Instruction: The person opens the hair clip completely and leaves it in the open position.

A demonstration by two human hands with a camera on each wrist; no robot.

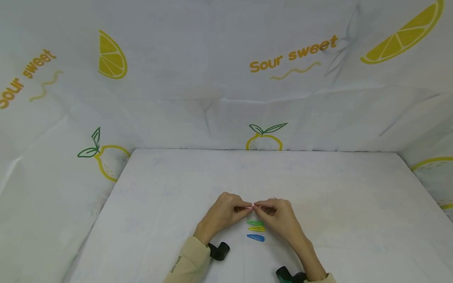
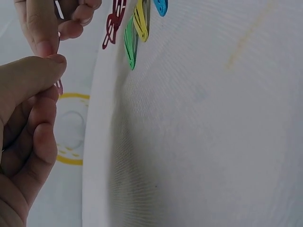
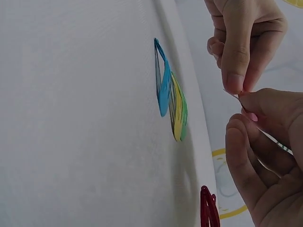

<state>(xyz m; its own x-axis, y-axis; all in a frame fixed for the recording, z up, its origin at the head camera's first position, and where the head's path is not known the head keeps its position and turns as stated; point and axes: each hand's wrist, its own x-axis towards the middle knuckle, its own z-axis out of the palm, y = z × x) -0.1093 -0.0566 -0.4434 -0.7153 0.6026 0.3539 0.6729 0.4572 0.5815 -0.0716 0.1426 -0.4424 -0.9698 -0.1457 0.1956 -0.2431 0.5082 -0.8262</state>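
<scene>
Because the pink clip (image 3: 252, 116) is so small and slim, 2 hands share it, probably so that each end can be steadied separately. The left hand (image 1: 224, 208) and the right hand (image 1: 279, 216) both pinch it with thumb and fingers, their fingertips meeting or nearly so. They cover most of it, so I cannot tell whether it is snapped flat or bent open. It is held up off the worktop (image 1: 336, 188), likely to give the fingers room to get around it.

On the worktop, on the person's side of the fingertips, 3 clips lie roughly crosswise: a green clip (image 1: 255, 223), a yellow clip (image 1: 257, 228) just beside it, and a blue clip (image 1: 255, 237) nearest the person. The neat row seems to keep each one distinct and easy to reach. The left wrist view also shows a red clip (image 2: 111, 22), perhaps more than 1 piece, near the green clip; in the head view the right hand probably hides most of it.
</scene>
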